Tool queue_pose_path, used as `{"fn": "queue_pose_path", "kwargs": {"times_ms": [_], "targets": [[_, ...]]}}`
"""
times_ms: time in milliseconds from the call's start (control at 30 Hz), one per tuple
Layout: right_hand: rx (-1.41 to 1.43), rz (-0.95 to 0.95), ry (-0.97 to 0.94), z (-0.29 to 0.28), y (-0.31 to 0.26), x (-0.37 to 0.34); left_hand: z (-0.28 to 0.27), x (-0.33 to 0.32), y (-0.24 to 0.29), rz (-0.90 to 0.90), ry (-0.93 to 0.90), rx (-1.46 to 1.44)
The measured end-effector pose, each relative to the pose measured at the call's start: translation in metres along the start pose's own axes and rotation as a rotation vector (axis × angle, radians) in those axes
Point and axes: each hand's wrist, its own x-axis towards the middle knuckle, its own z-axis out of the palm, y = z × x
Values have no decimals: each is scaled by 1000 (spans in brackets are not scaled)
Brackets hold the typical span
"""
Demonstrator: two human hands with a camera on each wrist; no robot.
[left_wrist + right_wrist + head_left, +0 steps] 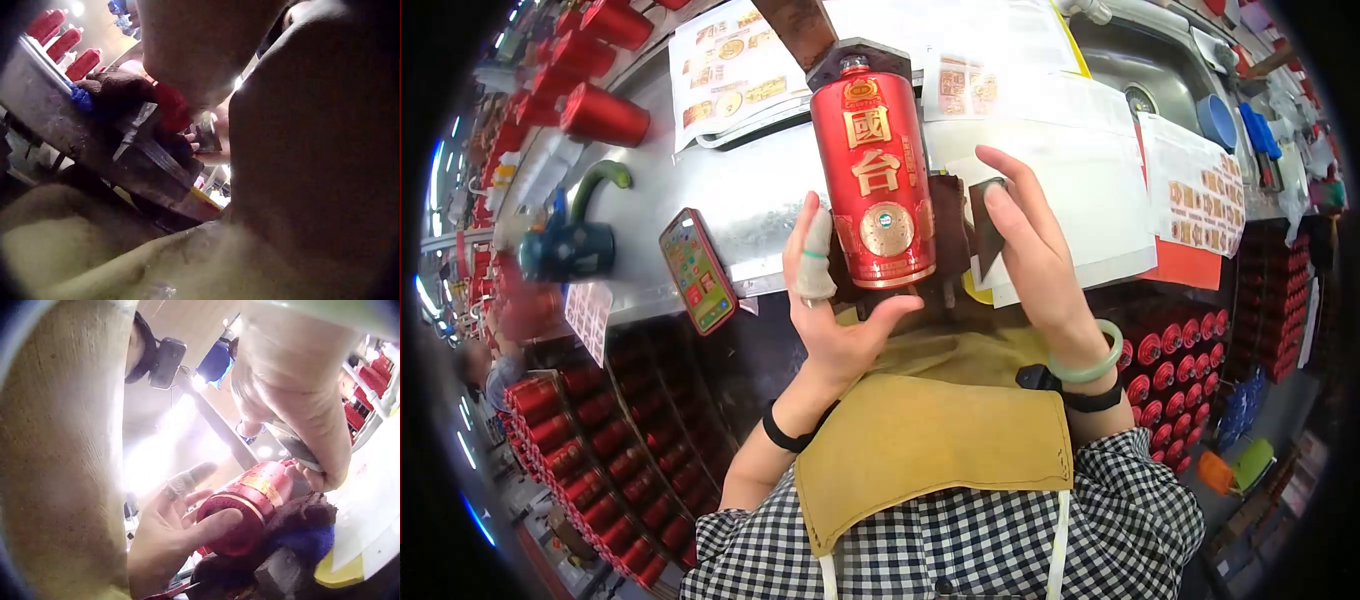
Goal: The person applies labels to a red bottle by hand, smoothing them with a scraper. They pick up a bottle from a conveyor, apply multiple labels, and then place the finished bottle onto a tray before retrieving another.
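A red bottle (875,180) with gold characters lies on a dark padded support, its neck toward the far side. My left hand (830,320), with wrapping on a finger, is at its left side and base; the fingers are fairly straight and the thumb is spread. In the right wrist view, the left thumb overlaps the base of the bottle (244,506); firm contact cannot be told. To the right of the bottle, my right hand (1040,260) pinches a dark flat blade (985,228) between thumb and fingers. The left wrist view is mostly dark.
A phone (700,270) and a teal mug (565,250) are on the metal table at left. Printed sheets (1195,200) lie around the work spot. A sink (1140,65) is at far right. Racks of red bottles stand below on both sides.
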Motion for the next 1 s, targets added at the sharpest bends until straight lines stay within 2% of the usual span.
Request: {"fn": "queue_pose_path", "kwargs": {"times_ms": [33, 100, 133, 167, 300, 367, 400, 533, 600, 633, 733, 800, 933, 1000], "targets": [[-36, -109, 53, 5, 6, -3, 6, -3, -1, -119, 18, -303], [-99, -275, 105, 14, 15, -12, 4, 4, -5, -153, -17, -263], [-20, -176, 68, 18, 12, -22, 3, 6, -6, -187, -54, -225], [-32, -172, 80, 24, 15, -27, 4, 4, -6, -317, -75, -378], [-140, -167, 144, 27, 31, -32, 10, -1, -12, -294, -80, -454], [-111, -171, 187, 28, 31, -31, 4, 8, 3, -445, -86, -552], [-113, -176, 183, 25, 31, -30, 5, 8, 4, -440, -81, -552], [-274, -208, 235, 2, 32, -26, 2, 7, -1, -337, 14, -451], [-163, -180, 258, -1, 24, -28, -8, 10, -3, 64, -19, 110], [-133, -208, 260, -1, 24, -26, -11, 14, 1, 154, -96, 383], [-188, -227, 257, -5, 19, -24, -8, 21, 12, 168, -137, 552], [-151, -237, 246, -1, 11, -20, -5, 26, 15, 165, -126, 571], [-209, -356, 249, -1, 3, -9, -2, 28, 26, 220, -286, 524], [-316, -409, 246, 0, -11, -4, 1, 26, 17, 332, -208, 439]]}}
